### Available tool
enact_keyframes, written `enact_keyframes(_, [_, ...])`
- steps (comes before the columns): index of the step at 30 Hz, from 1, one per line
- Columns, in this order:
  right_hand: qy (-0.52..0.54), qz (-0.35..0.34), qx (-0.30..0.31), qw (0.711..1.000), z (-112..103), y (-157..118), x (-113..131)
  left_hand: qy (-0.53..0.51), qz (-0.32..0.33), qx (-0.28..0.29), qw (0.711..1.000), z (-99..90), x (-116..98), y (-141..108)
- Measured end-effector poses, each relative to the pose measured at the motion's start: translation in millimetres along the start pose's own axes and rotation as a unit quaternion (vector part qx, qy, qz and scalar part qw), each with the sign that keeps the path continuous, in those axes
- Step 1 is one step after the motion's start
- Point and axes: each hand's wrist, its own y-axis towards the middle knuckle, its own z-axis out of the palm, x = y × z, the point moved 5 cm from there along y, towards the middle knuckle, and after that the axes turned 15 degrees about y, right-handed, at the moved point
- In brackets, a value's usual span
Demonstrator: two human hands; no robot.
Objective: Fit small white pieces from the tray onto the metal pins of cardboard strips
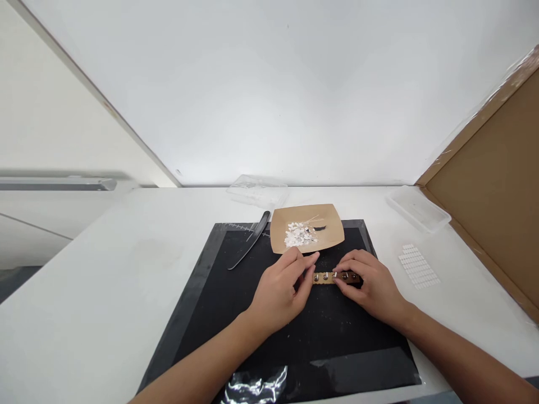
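A narrow gold-brown strip (323, 278) with several small round metal pieces lies across the black mat (252, 303). My left hand (286, 286) pinches the strip's left end between thumb and fingers. At the right part of the strip, my right hand (368, 283) has its thumb and index finger closed around a tiny white piece (335, 275) over one of the round pieces. Just beyond my hands, a brown paper tray (280, 224) holds a heap of small white bits (300, 234) and a dark sliver.
Black curved tweezers (255, 238) lie left of the tray. Behind is a clear plastic lid (256, 191). To the right are a translucent box (419, 209), a sheet of small white pieces (418, 266) and a cardboard panel (497, 168).
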Motion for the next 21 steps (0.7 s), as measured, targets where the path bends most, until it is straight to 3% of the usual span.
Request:
enact_keyframes(11, [0.024,0.04,0.032,0.998,3.5,1.6,-4.2,0.027,-0.062,0.01,0.998,-3.4,2.4,1.9])
enact_keyframes(21, [0.051,0.069,0.054,0.995,2.3,1.2,-7.7,0.022,-0.078,0.023,0.996,-2.2,7.3,3.1])
